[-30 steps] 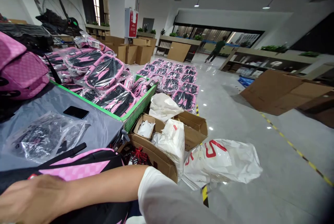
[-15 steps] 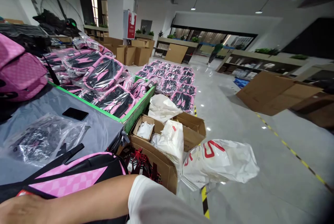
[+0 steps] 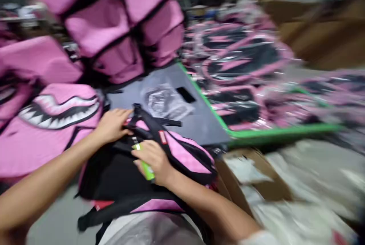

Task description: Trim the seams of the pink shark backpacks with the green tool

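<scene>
A black and pink backpack (image 3: 116, 171) lies with its straps side up at the table's near edge, against my body. My left hand (image 3: 113, 125) is closed on the webbing near its top end. In my right hand (image 3: 157, 160) is a lime-green utility knife (image 3: 147, 171), its narrow tip pointing at the webbing by my left fingers. Blur hides whether the tip touches it. Just beyond lies a clear plastic bag (image 3: 168, 102), with a black phone (image 3: 185, 94) beside it on the grey table cover (image 3: 203, 117).
Pink backpacks (image 3: 99, 24) are stacked at the back left, and a pink shark-mouth bag (image 3: 57, 123) lies at left. Bagged backpacks (image 3: 242, 58) fill a green-rimmed bin (image 3: 273, 132) at right. Cardboard boxes (image 3: 234, 184) and white sacks (image 3: 310, 210) stand at lower right.
My view has swung left and down from the room to the table. Both hands now show on the backpack, and the green utility knife is in sight in my right hand.
</scene>
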### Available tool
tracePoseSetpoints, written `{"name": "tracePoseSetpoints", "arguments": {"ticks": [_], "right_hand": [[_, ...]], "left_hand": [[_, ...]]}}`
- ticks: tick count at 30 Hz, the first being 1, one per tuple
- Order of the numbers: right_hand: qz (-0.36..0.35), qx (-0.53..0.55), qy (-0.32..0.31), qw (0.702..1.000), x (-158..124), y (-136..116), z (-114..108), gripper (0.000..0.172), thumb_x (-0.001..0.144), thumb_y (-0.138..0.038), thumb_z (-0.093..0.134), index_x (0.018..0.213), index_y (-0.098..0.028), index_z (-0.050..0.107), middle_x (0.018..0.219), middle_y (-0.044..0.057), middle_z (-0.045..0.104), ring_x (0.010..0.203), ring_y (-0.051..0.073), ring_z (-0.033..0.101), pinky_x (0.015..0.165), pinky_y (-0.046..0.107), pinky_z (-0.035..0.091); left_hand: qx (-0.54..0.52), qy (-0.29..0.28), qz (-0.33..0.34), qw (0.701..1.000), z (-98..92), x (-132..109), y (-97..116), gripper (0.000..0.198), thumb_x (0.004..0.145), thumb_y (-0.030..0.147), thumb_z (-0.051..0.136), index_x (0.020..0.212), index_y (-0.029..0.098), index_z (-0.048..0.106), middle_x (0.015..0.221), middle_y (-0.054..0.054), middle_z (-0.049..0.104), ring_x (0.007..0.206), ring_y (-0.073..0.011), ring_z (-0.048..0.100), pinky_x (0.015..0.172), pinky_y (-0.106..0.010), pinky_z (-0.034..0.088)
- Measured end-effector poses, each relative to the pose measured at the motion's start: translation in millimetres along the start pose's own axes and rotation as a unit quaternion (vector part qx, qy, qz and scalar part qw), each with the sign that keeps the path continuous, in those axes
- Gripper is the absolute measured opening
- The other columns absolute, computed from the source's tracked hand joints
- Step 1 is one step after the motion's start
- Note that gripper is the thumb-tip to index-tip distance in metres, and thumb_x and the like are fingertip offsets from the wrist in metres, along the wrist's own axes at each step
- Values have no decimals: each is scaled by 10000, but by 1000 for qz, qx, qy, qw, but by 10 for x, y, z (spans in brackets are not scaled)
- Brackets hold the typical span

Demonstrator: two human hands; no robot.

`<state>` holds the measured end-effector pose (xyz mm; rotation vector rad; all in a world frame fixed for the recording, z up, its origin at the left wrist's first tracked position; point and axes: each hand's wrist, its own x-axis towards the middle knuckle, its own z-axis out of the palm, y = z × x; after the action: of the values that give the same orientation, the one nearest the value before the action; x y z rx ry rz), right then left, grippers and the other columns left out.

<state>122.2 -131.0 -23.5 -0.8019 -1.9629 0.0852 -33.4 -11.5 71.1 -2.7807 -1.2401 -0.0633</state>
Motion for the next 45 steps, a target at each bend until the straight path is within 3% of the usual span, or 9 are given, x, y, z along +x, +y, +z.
{"name": "tracePoseSetpoints", "arguments": {"ticks": [3, 9, 14, 20, 23, 27, 34, 38, 45], "right_hand": [[-30, 43, 11, 999, -42, 175, 33, 422, 890, -73, 572, 1286, -212, 536, 1156, 125, 719, 1129, 230, 664, 967, 481, 532], [2, 59, 26, 998, -60, 162, 94, 495, 867, -62, 586, 1326, -223, 501, 1174, 139, 715, 1091, 244, 681, 952, 511, 545], [27, 47, -4, 999, -10, 182, 81, 462, 895, -144, 586, 1340, -228, 495, 1176, 126, 712, 1116, 254, 664, 975, 499, 538], [75, 72, -39, 994, 12, 221, 2, 518, 963, -441, 475, 1417, -193, 440, 1154, 145, 701, 1091, 301, 672, 924, 489, 553], [147, 67, -53, 985, 49, 243, -19, 489, 947, -411, 505, 1384, -199, 455, 1097, 130, 716, 995, 284, 712, 842, 437, 586], [149, 22, -81, 985, 221, 222, -75, 300, 914, -313, 582, 1198, -221, 603, 1033, 88, 750, 910, 246, 732, 817, 387, 590], [195, 76, -212, 955, 630, 242, -138, 228, 929, -319, 564, 1053, -229, 731, 1048, 47, 773, 946, 217, 735, 859, 339, 569], [239, 38, -318, 917, 870, 234, -163, 215, 891, -286, 583, 1014, -267, 759, 933, 4, 786, 785, 174, 730, 748, 278, 535], [195, -43, -408, 891, 1107, 77, 141, 263, 879, -384, 606, 1097, -257, 683, 902, 9, 756, 818, 183, 693, 668, 251, 442]], "left_hand": [[0, -43, -35, 998, 24, -392, -139, 1062, 713, 586, 769, 1541, 165, 254, 1559, -179, 361, 1438, -333, 323, 1115, -445, 352], [55, -78, -67, 993, 82, -332, -35, 1365, 598, 469, 876, 1581, 208, -34, 1651, -197, 82, 1510, -397, 97, 1170, -580, 142], [38, -83, -73, 993, 170, -302, -74, 1259, 672, 468, 829, 1581, 180, 8, 1616, -194, 226, 1436, -344, 290, 1086, -448, 307], [13, -55, -61, 997, 205, -358, -108, 1027, 796, 439, 710, 1574, 180, 93, 1595, -160, 299, 1392, -296, 347, 1052, -401, 306], [20, -41, -64, 997, 230, -372, -97, 1013, 808, 414, 701, 1577, 186, 83, 1606, -160, 271, 1435, -311, 288, 1087, -431, 276], [20, -40, -74, 996, 261, -367, -83, 1040, 799, 417, 718, 1583, 202, 68, 1622, -165, 232, 1452, -338, 269, 1098, -474, 287], [15, -59, -177, 982, 282, -361, -80, 1055, 785, 471, 747, 1583, 191, 115, 1647, -176, 138, 1489, -363, 197, 1097, -531, 330], [14, -52, -163, 985, 258, -340, -86, 1014, 790, 470, 736, 1577, 192, 159, 1646, -170, 155, 1453, -349, 282, 1058, -500, 385], [-8, -6, -182, 983, 337, -750, -367, 720, 941, 404, 484, 1569, 217, 186, 1637, -171, 193, 1371, -419, 392, 966, -567, 411]]}}
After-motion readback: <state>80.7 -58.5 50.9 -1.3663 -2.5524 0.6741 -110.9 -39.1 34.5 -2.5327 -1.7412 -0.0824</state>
